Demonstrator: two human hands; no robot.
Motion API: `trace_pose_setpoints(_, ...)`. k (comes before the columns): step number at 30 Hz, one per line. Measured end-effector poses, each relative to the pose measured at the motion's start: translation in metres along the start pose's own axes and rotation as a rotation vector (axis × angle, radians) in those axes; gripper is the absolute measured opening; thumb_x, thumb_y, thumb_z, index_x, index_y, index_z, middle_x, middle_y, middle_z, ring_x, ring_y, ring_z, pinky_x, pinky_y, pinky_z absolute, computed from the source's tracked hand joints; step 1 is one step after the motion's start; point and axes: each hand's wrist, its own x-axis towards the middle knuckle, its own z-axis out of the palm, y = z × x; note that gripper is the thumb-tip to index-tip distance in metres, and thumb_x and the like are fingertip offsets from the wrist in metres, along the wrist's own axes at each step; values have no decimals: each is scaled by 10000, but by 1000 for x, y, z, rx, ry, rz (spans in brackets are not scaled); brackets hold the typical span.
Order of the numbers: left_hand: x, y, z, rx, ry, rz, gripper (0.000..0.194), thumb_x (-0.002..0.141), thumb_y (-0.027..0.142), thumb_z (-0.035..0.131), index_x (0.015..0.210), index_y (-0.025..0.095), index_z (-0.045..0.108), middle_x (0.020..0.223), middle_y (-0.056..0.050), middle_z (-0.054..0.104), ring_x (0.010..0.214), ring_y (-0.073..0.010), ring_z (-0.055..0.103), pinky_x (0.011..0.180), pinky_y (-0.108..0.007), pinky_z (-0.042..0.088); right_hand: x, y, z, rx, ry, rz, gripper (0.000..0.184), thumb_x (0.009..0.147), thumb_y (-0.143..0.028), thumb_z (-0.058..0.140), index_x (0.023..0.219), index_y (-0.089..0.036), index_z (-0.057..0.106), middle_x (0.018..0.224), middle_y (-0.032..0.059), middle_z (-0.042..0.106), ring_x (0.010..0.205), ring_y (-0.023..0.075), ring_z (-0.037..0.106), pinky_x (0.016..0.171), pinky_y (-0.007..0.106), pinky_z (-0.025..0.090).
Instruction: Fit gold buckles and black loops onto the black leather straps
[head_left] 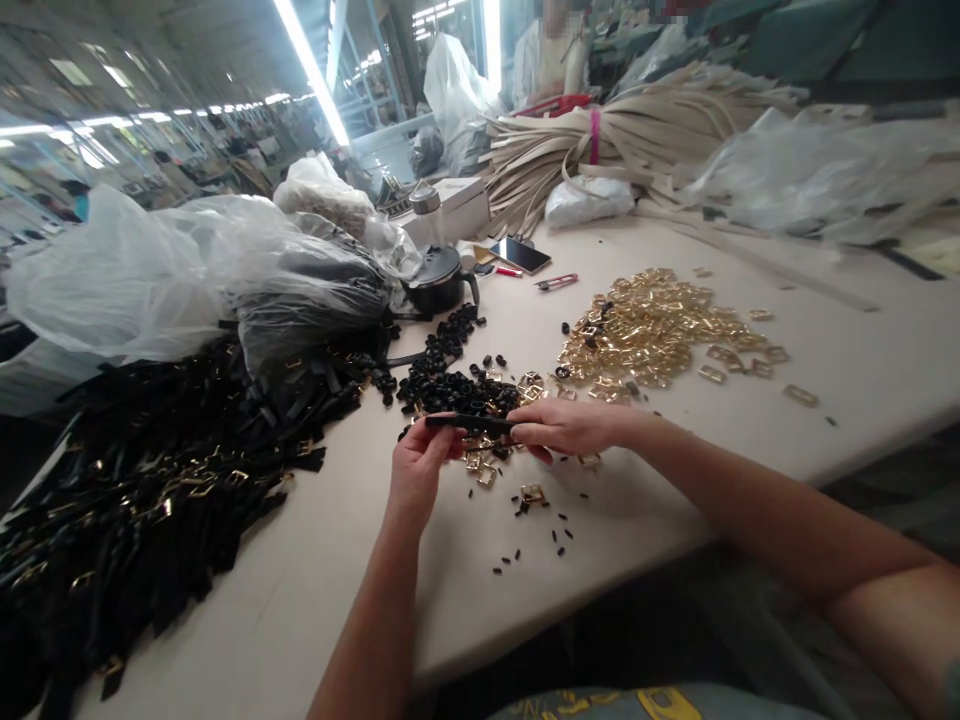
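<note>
A short black strap (pixel 474 422) is stretched level between my two hands, above the table. My left hand (pixel 426 458) pinches its left end between thumb and fingers. At the other end, the fingers of my right hand (pixel 559 428) close on it. Just behind the strap lies a heap of small black loops (pixel 450 385). Gold buckles (pixel 637 325) form a larger pile beyond my right hand. A few more buckles and tiny black bits are scattered below my hands, among them one gold buckle (pixel 534 494).
Black straps with gold buckles (pixel 157 490) cover the table's left side, beside clear plastic bags (pixel 150 265). A dark lidded pot (pixel 437 278), a phone (pixel 520 254) and small red-handled snips (pixel 556 282) lie farther back. A bundle of beige straps (pixel 637 140) stretches across the rear.
</note>
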Motion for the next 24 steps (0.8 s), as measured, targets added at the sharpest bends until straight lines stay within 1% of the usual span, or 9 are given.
trace_pose_setpoints(2, -2, -1, 1, 20, -1, -16, 312, 744, 432, 749, 863, 151, 682, 775, -46, 719, 620, -109, 639, 610, -228, 517, -1, 8, 1, 95, -40, -15, 474, 989, -499, 317, 788, -154, 573, 631, 14, 570, 551, 104, 482, 558, 228, 403)
trace_pose_setpoints(5, -3, 0, 4, 13, 15, -43, 307, 745, 445, 739, 825, 158, 662, 760, -40, 719, 602, -109, 635, 593, -228, 508, -2, 17, 2, 231, -113, -12, 611, 962, -636, 264, 899, -126, 596, 595, 9, 560, 471, 87, 433, 472, 214, 368)
trace_pose_setpoints(7, -4, 1, 6, 21, 19, -63, 306, 737, 446, 735, 794, 158, 649, 722, -33, 709, 580, -112, 629, 580, -231, 502, -4, 19, 0, 270, -143, 7, 680, 937, -694, 252, 917, -113, 605, 583, 10, 558, 433, 77, 404, 435, 209, 341)
trace_pose_setpoints(9, -4, 1, 7, 26, 13, -90, 297, 724, 435, 732, 754, 155, 639, 673, -28, 693, 556, -117, 620, 563, -235, 493, -6, 17, -2, 263, -164, 32, 665, 934, -691, 280, 947, -112, 606, 601, 13, 571, 424, 73, 407, 425, 204, 342)
trace_pose_setpoints(13, -6, 2, 8, -31, 2, -172, 265, 707, 398, 697, 671, 152, 606, 631, -33, 677, 522, -127, 610, 509, -231, 452, -15, 11, -16, 141, -167, 91, 479, 925, -585, 437, 964, -135, 598, 738, 38, 640, 466, 79, 482, 453, 207, 388)
trace_pose_setpoints(16, -6, 5, 7, -68, 18, -215, 265, 685, 397, 665, 623, 149, 594, 620, -52, 683, 517, -140, 618, 495, -235, 437, -25, 14, -32, 35, -55, 153, 398, 894, -533, 510, 926, -149, 610, 781, 45, 664, 510, 93, 517, 475, 214, 398)
trace_pose_setpoints(20, -5, 10, 6, -112, 46, -278, 308, 641, 444, 638, 584, 143, 607, 595, -77, 686, 509, -159, 624, 497, -249, 439, -34, 30, -49, -71, 113, 272, 419, 907, -540, 467, 855, -166, 648, 742, 61, 675, 526, 132, 548, 495, 256, 401)
trace_pose_setpoints(22, -4, 11, 6, -131, 52, -302, 327, 634, 461, 624, 575, 139, 616, 589, -84, 685, 505, -162, 623, 496, -253, 435, -34, 38, -51, -211, 276, 278, 427, 899, -553, 481, 839, -179, 678, 741, 73, 681, 567, 158, 573, 544, 286, 414)
trace_pose_setpoints(24, -4, 11, 6, -138, 48, -305, 331, 641, 461, 612, 579, 136, 625, 597, -89, 687, 512, -166, 626, 500, -257, 432, -31, 40, -47, -357, 536, 248, 388, 887, -537, 521, 921, -195, 700, 836, 89, 703, 694, 200, 615, 642, 323, 445)
